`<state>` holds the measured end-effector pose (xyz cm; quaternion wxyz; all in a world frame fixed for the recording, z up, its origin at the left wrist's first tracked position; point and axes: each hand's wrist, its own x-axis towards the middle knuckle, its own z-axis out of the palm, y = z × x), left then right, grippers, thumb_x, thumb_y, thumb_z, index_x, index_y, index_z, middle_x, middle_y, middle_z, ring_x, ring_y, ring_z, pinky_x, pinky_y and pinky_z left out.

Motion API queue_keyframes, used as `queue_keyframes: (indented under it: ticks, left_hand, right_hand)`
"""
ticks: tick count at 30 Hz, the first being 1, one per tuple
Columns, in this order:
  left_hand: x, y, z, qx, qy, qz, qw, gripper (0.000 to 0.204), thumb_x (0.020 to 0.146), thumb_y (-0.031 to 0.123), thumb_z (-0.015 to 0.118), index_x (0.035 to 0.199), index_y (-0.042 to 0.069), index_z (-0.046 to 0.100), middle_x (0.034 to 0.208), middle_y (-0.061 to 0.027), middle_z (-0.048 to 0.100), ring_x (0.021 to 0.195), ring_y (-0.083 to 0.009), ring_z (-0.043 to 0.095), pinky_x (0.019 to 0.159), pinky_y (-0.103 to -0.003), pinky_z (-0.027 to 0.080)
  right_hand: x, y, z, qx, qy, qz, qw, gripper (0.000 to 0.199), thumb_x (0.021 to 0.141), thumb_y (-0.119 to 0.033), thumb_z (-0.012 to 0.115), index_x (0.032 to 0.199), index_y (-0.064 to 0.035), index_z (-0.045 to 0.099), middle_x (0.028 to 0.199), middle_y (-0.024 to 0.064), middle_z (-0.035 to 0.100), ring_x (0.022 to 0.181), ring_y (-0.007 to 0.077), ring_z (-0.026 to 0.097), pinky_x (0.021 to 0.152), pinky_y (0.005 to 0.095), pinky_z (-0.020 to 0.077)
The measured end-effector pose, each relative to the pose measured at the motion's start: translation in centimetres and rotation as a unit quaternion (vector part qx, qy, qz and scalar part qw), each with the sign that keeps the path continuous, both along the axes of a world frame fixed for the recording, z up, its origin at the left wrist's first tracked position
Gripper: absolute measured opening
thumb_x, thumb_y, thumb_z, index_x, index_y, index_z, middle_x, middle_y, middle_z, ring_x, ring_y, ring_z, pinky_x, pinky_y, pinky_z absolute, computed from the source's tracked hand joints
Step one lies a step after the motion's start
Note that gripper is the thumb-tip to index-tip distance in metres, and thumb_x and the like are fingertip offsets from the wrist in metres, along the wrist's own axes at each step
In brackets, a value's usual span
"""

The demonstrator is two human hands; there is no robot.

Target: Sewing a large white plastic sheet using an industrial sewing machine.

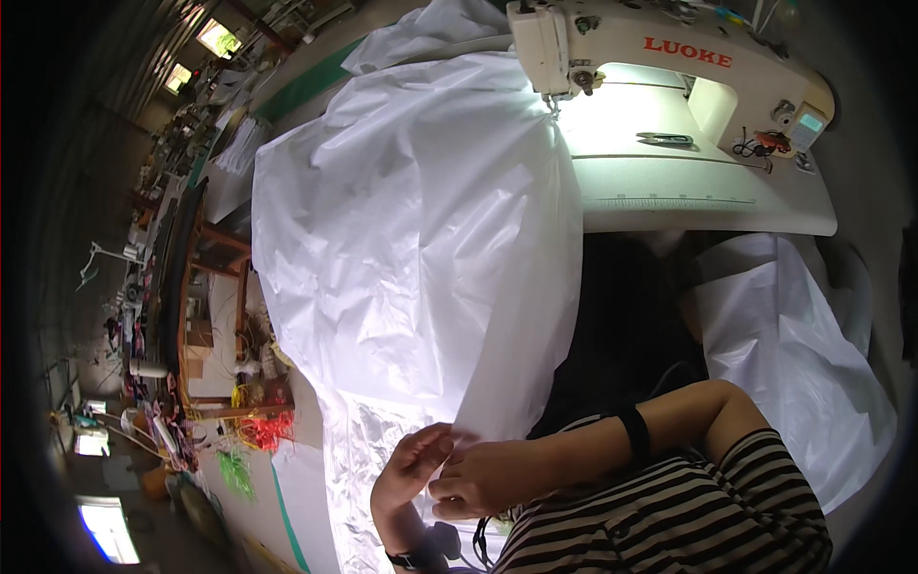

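Curling fingers of L hand (411, 469) inward by lower edge of white sheet (411, 220), and bending fingers of R hand (488, 478) close together just beside; not being able to tell whether pinching or only touching; stretching, as sheet, from under sewing machine head (540, 53) down to hands; poss. risking skewed stitching if tugging unevenly, b/c of slick surface & hanging bulk; maybe risking a caught pucker, owing to loose folds bunching near needle; perhaps risking a snag on snips (665, 141) if dragging sheet across machine bed (612, 170); looking thin, glossy, plasticky; creasing into broad angular facets up top, crinkling into fine shiny wrinkles lower L; contrasting w/ hard, flat, pale bed and soft, stripy shirt (650, 512).
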<state>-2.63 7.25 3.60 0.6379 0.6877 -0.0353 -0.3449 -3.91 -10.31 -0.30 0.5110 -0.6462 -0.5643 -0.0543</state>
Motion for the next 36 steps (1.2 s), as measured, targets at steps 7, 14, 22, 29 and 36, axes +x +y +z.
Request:
queue_keyframes:
  ticks: [7, 14, 22, 29, 36]
  left_hand:
    - [1.2, -3.7, -0.7, 0.129, -0.049, -0.047, 0.989, 0.056, 0.081, 0.012, 0.076, 0.128, -0.003, 0.051, 0.112, -0.0118, 0.064, 0.100, -0.0186, 0.061, 0.087, -0.030, 0.050]
    - [1.2, -4.0, -3.7, 0.126, -0.095, 0.011, 0.987, 0.042, 0.084, -0.001, 0.068, 0.123, 0.002, 0.052, 0.093, -0.0068, 0.067, 0.084, -0.0104, 0.060, 0.078, -0.026, 0.050]
    - [0.7, -2.5, -4.6, 0.035, -0.050, 0.098, 0.993, 0.028, 0.095, 0.005, 0.053, 0.123, 0.000, 0.051, 0.093, -0.0037, 0.063, 0.086, -0.0065, 0.053, 0.078, -0.023, 0.045]
    - [0.1, -2.4, -3.6, 0.120, -0.081, 0.192, 0.971, 0.011, 0.095, 0.007, 0.061, 0.095, -0.003, 0.065, 0.083, -0.0003, 0.065, 0.077, -0.0056, 0.054, 0.070, -0.023, 0.046]
    - [0.1, -2.8, -1.9, 0.222, -0.334, 0.241, 0.884, 0.026, 0.101, 0.024, 0.054, 0.096, 0.000, 0.063, 0.078, -0.0014, 0.062, 0.073, -0.0087, 0.052, 0.067, -0.025, 0.044]
  right_hand:
    - [-0.6, 2.0, -2.4, -0.086, -0.193, 0.055, 0.976, 0.013, 0.076, -0.013, 0.066, 0.079, -0.0056, 0.055, 0.084, 0.0080, 0.055, 0.068, 0.0213, 0.063, 0.059, 0.0365, 0.0519]
    - [-1.2, -1.9, -1.4, -0.064, -0.121, 0.098, 0.986, 0.008, 0.081, -0.015, 0.060, 0.085, -0.0078, 0.058, 0.084, 0.0068, 0.056, 0.067, 0.0222, 0.063, 0.056, 0.0351, 0.0518]
    - [1.3, -9.7, -1.4, -0.157, -0.019, -0.065, 0.985, 0.019, 0.086, -0.021, 0.065, 0.099, -0.0076, 0.065, 0.108, 0.0056, 0.063, 0.092, 0.0192, 0.066, 0.070, 0.0323, 0.0564]
    - [1.2, -6.2, -3.5, -0.208, -0.015, -0.032, 0.977, 0.038, 0.086, -0.021, 0.066, 0.119, -0.0032, 0.062, 0.118, 0.0089, 0.061, 0.102, 0.0231, 0.065, 0.085, 0.0368, 0.0563]
    - [1.8, 2.8, -4.6, -0.148, -0.033, -0.044, 0.987, 0.009, 0.081, -0.008, 0.057, 0.084, -0.0029, 0.064, 0.095, 0.0098, 0.062, 0.099, 0.0261, 0.060, 0.082, 0.0383, 0.0521]
